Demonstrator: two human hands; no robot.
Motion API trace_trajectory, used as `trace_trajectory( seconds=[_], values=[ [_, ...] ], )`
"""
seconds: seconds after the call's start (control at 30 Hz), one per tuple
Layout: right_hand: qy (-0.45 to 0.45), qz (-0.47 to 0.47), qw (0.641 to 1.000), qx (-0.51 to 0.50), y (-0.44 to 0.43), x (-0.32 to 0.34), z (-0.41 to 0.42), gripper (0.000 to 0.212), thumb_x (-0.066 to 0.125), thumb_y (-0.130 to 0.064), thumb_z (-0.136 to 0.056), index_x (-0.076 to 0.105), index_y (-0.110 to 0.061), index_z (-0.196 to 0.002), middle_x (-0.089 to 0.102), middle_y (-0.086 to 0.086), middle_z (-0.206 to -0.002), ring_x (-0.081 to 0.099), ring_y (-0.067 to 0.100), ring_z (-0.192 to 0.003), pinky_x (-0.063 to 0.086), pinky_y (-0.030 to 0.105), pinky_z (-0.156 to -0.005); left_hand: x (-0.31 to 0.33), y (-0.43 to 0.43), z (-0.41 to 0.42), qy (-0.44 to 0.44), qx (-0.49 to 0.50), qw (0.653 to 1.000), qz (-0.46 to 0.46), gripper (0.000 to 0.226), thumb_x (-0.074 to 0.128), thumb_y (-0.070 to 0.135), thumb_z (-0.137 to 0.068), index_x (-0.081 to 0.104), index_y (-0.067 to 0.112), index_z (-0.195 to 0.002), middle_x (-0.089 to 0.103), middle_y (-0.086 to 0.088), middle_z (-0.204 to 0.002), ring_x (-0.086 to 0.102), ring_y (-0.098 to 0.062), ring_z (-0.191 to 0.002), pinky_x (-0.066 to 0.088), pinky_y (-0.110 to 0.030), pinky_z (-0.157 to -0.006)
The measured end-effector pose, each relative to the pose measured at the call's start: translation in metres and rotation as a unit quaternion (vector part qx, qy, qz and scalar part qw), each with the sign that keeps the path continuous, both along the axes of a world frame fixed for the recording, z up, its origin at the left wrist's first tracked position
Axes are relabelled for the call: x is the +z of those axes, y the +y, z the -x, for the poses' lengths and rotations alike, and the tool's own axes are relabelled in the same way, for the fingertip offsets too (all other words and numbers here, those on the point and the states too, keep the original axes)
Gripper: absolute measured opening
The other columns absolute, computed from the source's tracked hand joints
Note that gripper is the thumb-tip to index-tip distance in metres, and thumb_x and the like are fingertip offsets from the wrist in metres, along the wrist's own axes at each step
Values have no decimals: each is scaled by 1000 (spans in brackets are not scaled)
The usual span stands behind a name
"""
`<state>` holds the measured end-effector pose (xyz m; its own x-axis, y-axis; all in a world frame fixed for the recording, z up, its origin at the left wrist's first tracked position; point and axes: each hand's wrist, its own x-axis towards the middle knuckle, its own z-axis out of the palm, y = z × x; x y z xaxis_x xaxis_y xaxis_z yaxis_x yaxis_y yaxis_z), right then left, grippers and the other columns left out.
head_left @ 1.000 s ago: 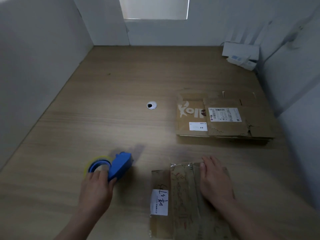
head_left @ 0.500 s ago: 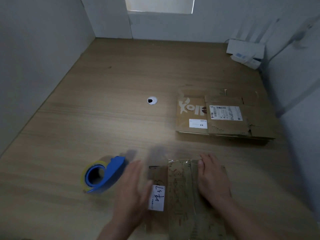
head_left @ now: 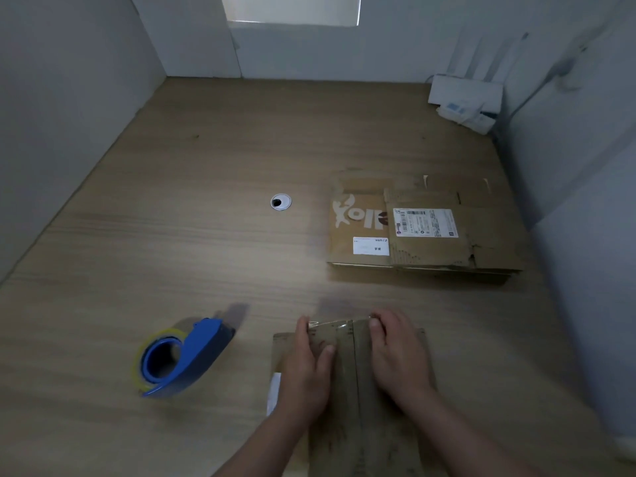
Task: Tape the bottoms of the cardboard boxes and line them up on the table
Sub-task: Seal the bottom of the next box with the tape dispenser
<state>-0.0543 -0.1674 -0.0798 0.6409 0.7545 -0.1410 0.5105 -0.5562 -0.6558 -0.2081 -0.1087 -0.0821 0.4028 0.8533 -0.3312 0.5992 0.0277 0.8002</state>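
A flattened cardboard box [head_left: 347,404] with clear tape along its middle lies at the table's near edge. My left hand [head_left: 307,370] lies flat on its left half, covering most of a white label. On its right half rests my right hand [head_left: 399,356], fingers spread and reaching the far edge. Both palms press down; neither grips anything. A blue tape dispenser [head_left: 182,358] with a clear roll lies on the table to the left of the box, apart from my hands. A stack of flattened boxes [head_left: 426,228] with labels lies farther back on the right.
The wooden table [head_left: 172,218] has a round cable hole [head_left: 281,202] near its middle. A white router [head_left: 464,101] sits in the far right corner. Grey walls close in the table on the left, back and right.
My left hand let go of the tape dispenser, which stayed on the table, and moved right onto the box. My right hand stayed on the box.
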Motion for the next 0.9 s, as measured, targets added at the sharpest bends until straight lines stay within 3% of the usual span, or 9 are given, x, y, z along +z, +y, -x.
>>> trace_trajectory(
  seconds=[0.07,0.17,0.27,0.4,0.5,0.57,0.67,0.83,0.9],
  values=[
    [37,-31,999,-5,0,4,-3,16,49,-23,-102,64,-22,-95,61,-7,-98,53,12,-94,29,22,-74,3,12,8,13,-29,999,-9,83,65,42,-88,21,22,-156,35,7,-154,37,-9,-139,30,-28,-117],
    [56,-25,998,-8,1,6,-6,17,52,-24,-101,61,-24,-87,58,-9,-87,49,11,-87,26,23,-69,14,26,3,83,-171,971,-148,73,67,37,-89,30,30,-152,18,4,-161,21,-11,-145,27,-29,-116],
    [65,0,998,-18,4,5,-6,23,50,-28,-102,54,-25,-80,55,-6,-82,52,18,-87,23,28,-66,24,33,-19,145,-241,946,-164,45,54,49,-96,46,32,-137,44,6,-144,34,-14,-132,31,-26,-92],
    [40,61,997,-2,7,5,-7,21,44,-35,-104,62,-25,-101,62,1,-110,56,25,-112,33,30,-77,16,32,-29,155,-176,956,-179,31,51,52,-95,60,26,-110,58,3,-110,49,-21,-105,24,-29,-72],
    [-37,87,994,47,-2,3,-4,39,44,-38,-103,50,-33,-141,22,8,-163,26,23,-146,29,40,-115,6,29,-32,120,-146,966,-176,29,49,46,-98,63,21,-101,60,-1,-102,52,-25,-96,38,-34,-80],
    [-68,32,993,90,-3,1,-2,32,49,-33,-101,62,-29,-129,36,7,-158,37,23,-140,31,35,-112,3,30,-33,105,-122,973,-167,31,45,40,-102,64,16,-94,59,-5,-99,55,-27,-92,44,-39,-82],
    [-17,-17,998,65,0,1,-4,24,49,-28,-99,71,-21,-106,65,0,-121,58,22,-116,37,25,-94,3,29,-35,91,-62,984,-143,34,44,35,-104,65,11,-89,60,-8,-102,59,-29,-92,44,-37,-80],
    [31,21,999,30,3,-4,-7,20,53,-34,-100,67,-20,-105,57,3,-136,47,19,-131,34,25,-99,4,33,-35,69,19,996,-44,44,43,43,-102,60,12,-76,61,-2,-76,57,-22,-76,35,-33,-63],
    [60,17,998,-16,1,-6,-7,16,54,-39,-99,61,-25,-93,63,3,-113,56,19,-111,40,29,-87,4,33,-34,53,37,997,-38,48,40,42,-104,60,9,-77,63,-5,-76,58,-24,-77,36,-34,-65]
  ],
)
